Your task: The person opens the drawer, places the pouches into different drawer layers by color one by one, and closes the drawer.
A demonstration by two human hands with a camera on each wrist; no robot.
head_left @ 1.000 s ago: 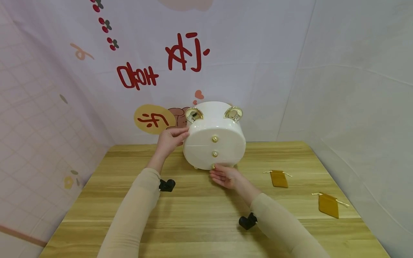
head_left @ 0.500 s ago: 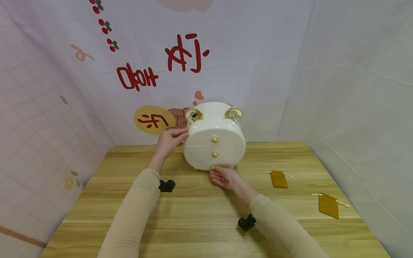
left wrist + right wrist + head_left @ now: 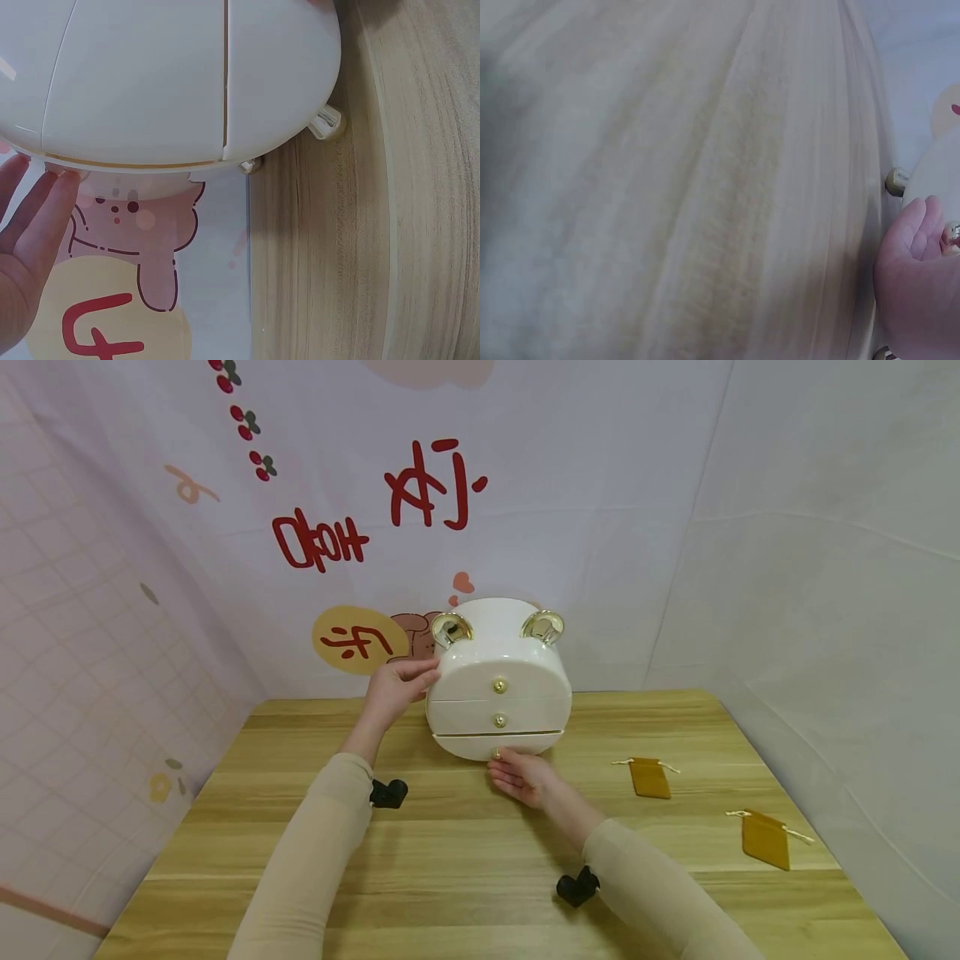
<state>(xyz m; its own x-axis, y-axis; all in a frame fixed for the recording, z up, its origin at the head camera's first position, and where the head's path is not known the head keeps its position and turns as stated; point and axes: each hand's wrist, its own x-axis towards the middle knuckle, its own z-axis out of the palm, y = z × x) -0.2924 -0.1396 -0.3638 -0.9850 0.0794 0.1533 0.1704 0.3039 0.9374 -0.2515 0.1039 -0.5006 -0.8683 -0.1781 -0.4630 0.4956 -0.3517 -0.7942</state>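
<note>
A glossy white rounded jewelry box [image 3: 497, 631] with two gold ears and three gold knobs stands at the back of the table. Its bottom drawer [image 3: 461, 746] sticks out slightly, leaving a thin dark gap above it. My right hand [image 3: 523, 778] pinches the lowest knob [image 3: 497, 753]; in the right wrist view the fingers partly hide that knob [image 3: 951, 233]. On the box's left side rests my left hand [image 3: 393, 689], its fingers fairly straight. The left wrist view shows those fingers [image 3: 56, 202] at the edge of the box, and the drawer gap beside the front panel [image 3: 142, 90].
Two mustard drawstring pouches, one nearer the box [image 3: 649, 778] and one farther right [image 3: 765, 841], lie on the wooden table [image 3: 450, 877]. A printed cloth backdrop [image 3: 600, 568] hangs right behind the box. Black wrist devices are on both forearms.
The bottom drawer has come out a little toward me, opening a gap above it, with my right hand moving slightly nearer along with its knob. My left hand stays in place.
</note>
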